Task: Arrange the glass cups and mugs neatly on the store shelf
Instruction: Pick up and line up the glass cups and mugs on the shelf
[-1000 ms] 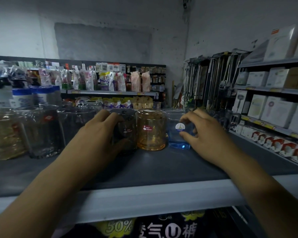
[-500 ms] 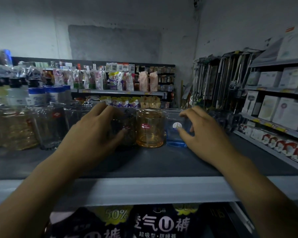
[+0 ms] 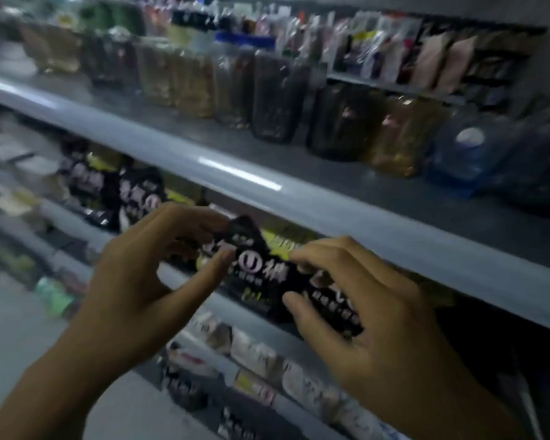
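2 curled hands, left hand [image 3: 137, 281] and right hand [image 3: 372, 315], flank a glossy black packet [image 3: 261, 268] — blur hides any grip. Smoky, amber and blue glass cups [image 3: 400, 138] line the grey shelf [image 3: 299, 201] above.

Whole view motion-blurred: glass cups [image 3: 273, 100] on shelf [image 3: 235, 173] smear together, labels unreadable. Black packet [image 3: 261, 268] partly hidden behind left hand [image 3: 146, 287] & right hand [image 3: 378, 328]; can't tell if either grips it. Forearms cut at bottom edge.
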